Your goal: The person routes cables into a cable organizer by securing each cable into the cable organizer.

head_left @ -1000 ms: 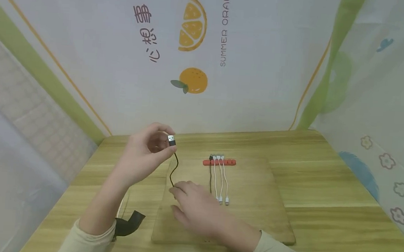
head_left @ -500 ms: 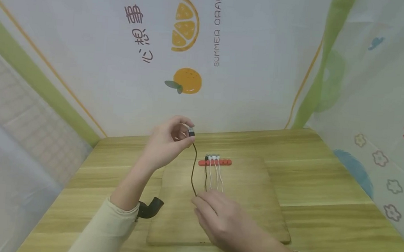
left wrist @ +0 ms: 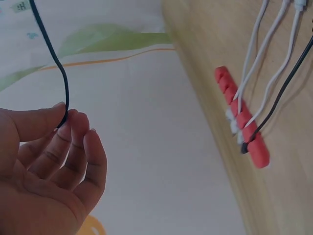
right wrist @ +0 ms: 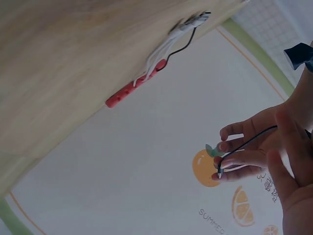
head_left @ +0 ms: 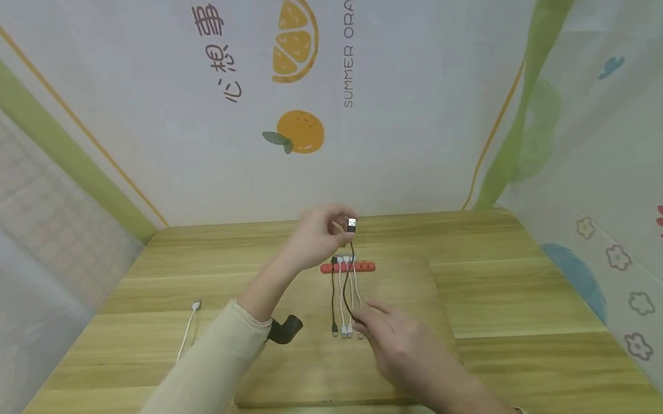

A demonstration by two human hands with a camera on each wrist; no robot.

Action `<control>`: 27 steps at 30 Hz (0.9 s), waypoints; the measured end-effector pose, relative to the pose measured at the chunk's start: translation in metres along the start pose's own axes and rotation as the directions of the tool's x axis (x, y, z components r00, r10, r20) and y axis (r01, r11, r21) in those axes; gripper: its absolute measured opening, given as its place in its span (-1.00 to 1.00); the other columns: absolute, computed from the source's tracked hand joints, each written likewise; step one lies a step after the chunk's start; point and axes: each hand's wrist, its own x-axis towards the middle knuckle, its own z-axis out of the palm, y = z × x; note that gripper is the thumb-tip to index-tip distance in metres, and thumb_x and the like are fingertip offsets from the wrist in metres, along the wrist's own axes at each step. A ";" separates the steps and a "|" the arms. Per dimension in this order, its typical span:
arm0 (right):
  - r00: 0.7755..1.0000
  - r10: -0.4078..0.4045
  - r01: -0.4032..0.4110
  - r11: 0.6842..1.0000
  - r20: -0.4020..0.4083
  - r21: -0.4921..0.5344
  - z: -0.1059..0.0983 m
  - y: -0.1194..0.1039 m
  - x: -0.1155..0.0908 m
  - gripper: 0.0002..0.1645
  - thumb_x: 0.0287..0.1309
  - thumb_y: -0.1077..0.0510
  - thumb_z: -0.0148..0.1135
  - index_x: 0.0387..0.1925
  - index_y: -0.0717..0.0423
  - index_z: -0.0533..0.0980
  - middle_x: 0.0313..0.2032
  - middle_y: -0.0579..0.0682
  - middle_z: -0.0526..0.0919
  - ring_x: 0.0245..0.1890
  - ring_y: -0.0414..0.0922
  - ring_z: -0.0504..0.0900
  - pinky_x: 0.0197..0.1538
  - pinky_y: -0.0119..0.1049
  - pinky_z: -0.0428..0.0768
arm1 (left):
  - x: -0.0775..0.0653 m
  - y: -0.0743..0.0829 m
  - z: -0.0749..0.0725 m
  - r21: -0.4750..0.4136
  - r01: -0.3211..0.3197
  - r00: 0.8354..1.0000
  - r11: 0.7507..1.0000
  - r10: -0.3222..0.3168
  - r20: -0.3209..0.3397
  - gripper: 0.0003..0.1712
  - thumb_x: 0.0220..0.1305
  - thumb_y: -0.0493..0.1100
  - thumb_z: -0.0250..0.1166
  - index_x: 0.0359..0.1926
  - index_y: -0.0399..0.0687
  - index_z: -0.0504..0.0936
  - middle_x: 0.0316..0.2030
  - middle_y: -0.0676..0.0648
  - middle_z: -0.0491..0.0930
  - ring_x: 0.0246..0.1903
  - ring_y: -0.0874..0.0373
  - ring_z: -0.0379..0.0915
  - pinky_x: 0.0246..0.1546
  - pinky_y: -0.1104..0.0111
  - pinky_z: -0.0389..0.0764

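Note:
My left hand [head_left: 316, 237] pinches the USB plug [head_left: 352, 225] of a black cable [left wrist: 62, 73] and holds it up above the far side of the board. The cable hangs down to my right hand [head_left: 399, 346], whose fingertips pinch its lower end; that end is hidden in the fingers. Behind the hanging cable, a red cable clip strip [head_left: 368, 267] lies on the wooden board [head_left: 302, 375]. One black cable [head_left: 333, 297] and several white cables [left wrist: 279, 73] sit in its slots, their tails toward me. The slots at the strip's right end [left wrist: 221, 73] hold no cable.
A white cable [head_left: 187, 328] lies on the table [head_left: 140, 296] left of the board, partly behind my left sleeve [head_left: 205, 365]. A black curved piece [head_left: 286, 329] juts from the left wrist. A printed curtain [head_left: 407, 110] stands close behind the table.
Both hands have moved to the right with the black cable held between them. Its USB plug has gone from left of the red strip to above it. The white cable at left shows more.

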 end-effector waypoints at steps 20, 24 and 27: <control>0.844 0.335 -0.370 0.929 0.418 0.004 0.014 0.029 -0.011 -0.93 0.31 0.30 0.40 -0.31 0.10 0.71 -0.38 -0.13 0.73 -0.36 -0.18 0.71 -0.17 -0.19 0.72 | 0.049 -0.047 0.060 0.139 0.210 0.977 0.968 -0.214 0.011 -0.80 0.24 -0.37 0.52 -0.14 -0.19 0.71 -0.13 -0.13 0.74 -0.19 0.03 0.69 -0.19 0.25 0.74; 0.815 0.327 -0.386 0.922 0.479 0.028 0.024 0.035 -0.010 -0.88 0.29 0.32 0.40 -0.37 0.10 0.69 -0.46 -0.15 0.68 -0.45 -0.25 0.64 -0.29 -0.30 0.67 | 0.056 -0.053 0.069 0.257 0.222 0.973 0.940 -0.232 0.009 -0.77 0.20 -0.38 0.48 -0.41 -0.04 0.61 -0.42 0.04 0.58 -0.43 0.19 0.45 -0.44 0.38 0.50; 0.795 0.325 -0.393 0.919 0.513 0.026 0.029 0.037 -0.007 -0.81 0.27 0.33 0.40 -0.46 0.10 0.64 -0.53 -0.16 0.60 -0.52 -0.31 0.52 -0.33 -0.32 0.61 | 0.060 -0.057 0.076 0.359 0.193 0.978 0.913 -0.210 0.010 -0.57 0.14 -0.41 0.38 -0.62 0.06 0.36 -0.62 0.11 0.29 -0.59 0.23 0.16 -0.59 0.41 0.18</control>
